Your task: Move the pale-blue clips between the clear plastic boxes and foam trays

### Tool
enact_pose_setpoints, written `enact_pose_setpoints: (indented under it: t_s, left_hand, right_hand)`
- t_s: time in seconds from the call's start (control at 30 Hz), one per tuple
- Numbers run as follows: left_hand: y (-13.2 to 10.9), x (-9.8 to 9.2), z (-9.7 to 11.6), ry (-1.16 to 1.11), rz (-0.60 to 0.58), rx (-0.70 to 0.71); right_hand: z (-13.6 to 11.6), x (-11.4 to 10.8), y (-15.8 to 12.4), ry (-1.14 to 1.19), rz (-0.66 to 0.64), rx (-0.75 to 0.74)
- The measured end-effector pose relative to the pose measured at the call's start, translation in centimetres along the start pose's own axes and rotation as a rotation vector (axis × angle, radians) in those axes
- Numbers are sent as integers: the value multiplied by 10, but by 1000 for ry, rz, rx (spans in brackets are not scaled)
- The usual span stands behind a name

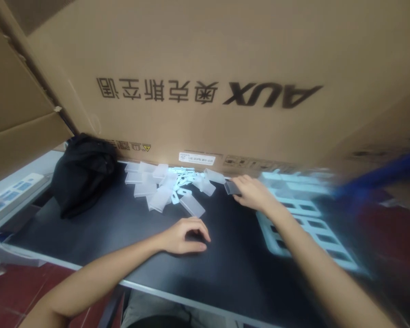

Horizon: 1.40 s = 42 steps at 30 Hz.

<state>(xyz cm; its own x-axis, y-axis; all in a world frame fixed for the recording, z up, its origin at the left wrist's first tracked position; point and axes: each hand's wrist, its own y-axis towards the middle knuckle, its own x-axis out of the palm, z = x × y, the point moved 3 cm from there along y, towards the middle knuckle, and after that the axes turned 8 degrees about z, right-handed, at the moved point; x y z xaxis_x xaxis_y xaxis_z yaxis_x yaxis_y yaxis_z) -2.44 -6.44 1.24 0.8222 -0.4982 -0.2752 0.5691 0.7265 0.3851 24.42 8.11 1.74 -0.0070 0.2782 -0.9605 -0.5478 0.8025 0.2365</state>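
My right hand point(249, 190) reaches to the far side of the dark table, its fingers closed on a small translucent plastic sleeve point(231, 187). Left of it lies a spread of similar frosted sleeves point(160, 196), with a heap of thin pale-blue slotted strips point(184, 180) among them. My left hand point(186, 235) rests on the tabletop nearer to me, thumb and fingers apart in a loose curl with nothing between them. One loose sleeve point(192, 206) lies just beyond that hand.
A pale-blue slotted plastic frame point(307, 223) lies at the right, partly behind my right forearm. A black cloth bundle point(84, 175) sits at the left, beside a white box point(15, 196). Large cardboard point(205, 54) walls in the back. The table's front edge point(177, 297) runs near me.
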Motion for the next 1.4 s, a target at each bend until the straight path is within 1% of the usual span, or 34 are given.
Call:
enact_pose_setpoints:
  t_s: [0.13, 0.23, 0.3, 0.43, 0.53, 0.63, 0.73, 0.8, 0.87, 0.93, 1.0, 1.03, 1.1, 1.17, 1.23, 1.4]
  left_hand:
    - [0, 1, 0, 18, -19, -2]
    - [-1, 2, 0, 24, -20, 7]
    - [-1, 2, 0, 22, -15, 12]
    - [-1, 3, -3, 23, -1, 11]
    - [-1, 5, -4, 36, -6, 21]
    - [-1, 4, 4, 83, -43, 22]
    - [2, -3, 20, 189, -103, 41]
    - [10, -13, 30, 329, -122, 38]
    - [23, -25, 34, 518, -120, 9]
    - [40, -38, 29, 718, -113, -33]
    - [61, -49, 19, 921, -119, -82]
    - [72, -52, 13, 1010, -134, -104]
    - [91, -57, 1, 1146, -203, -155]
    - [106, -58, -9, 1214, -266, -212]
    - [117, -57, -15, 1232, -295, -260]
    - [126, -52, -21, 1211, -332, -337]
  right_hand:
    - [-14, -11, 3, 50, 32, -23]
    - [-33, -22, 10, 114, 101, -24]
    - [-49, -25, 18, 146, 119, -17]
    - [-77, -19, 35, 172, 65, 30]
    - [-84, -14, 40, 245, 68, 66]
    - [-77, -19, 33, 344, 144, 74]
    - [-57, -32, 16, 366, 222, 99]
    - [-40, -39, 4, 346, 246, 123]
    - [-22, -44, -6, 318, 240, 168]
    - [-6, -44, -12, 266, 212, 231]
    - [5, -42, -12, 179, 170, 295]
    - [8, -41, -11, 125, 143, 322]
    - [10, -39, -6, 21, 84, 369]
    - [9, -37, 0, -55, 24, 395]
    - [6, -33, 4, -94, -11, 388]
    - [4, -18, 6, -97, -2, 310]
